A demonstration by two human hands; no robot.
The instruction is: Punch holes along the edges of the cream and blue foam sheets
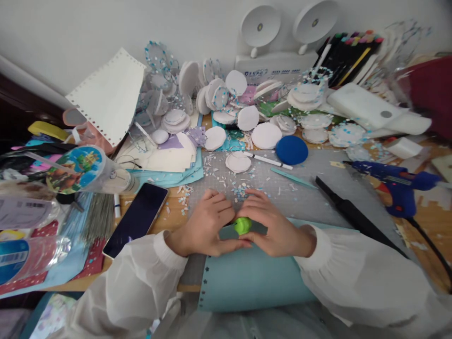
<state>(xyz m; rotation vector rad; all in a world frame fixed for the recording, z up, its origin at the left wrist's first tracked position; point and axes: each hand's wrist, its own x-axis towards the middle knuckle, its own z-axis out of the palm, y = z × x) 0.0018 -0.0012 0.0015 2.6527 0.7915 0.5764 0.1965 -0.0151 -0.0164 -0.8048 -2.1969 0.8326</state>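
A small bright green craft punch (243,226) sits at the far edge of a teal sheet of paper (254,282). My right hand (271,223) is closed around the punch, thumb on the near side and fingers on the far side. My left hand (208,226) has its fingers curled over the sheet's far edge and its thumb lying on the paper, right beside the punch. Small punched holes run down the sheet's left edge. The sheet hangs over the table's front. Blue and white paper scraps (242,190) lie just beyond my hands.
White paper discs (266,135) crowd the back, with a blue disc (291,150) and a pen (268,160). To the right are a black tapered tool (353,212) and a blue glue gun (399,181). A phone (136,219) and plastic cup (79,169) stand left.
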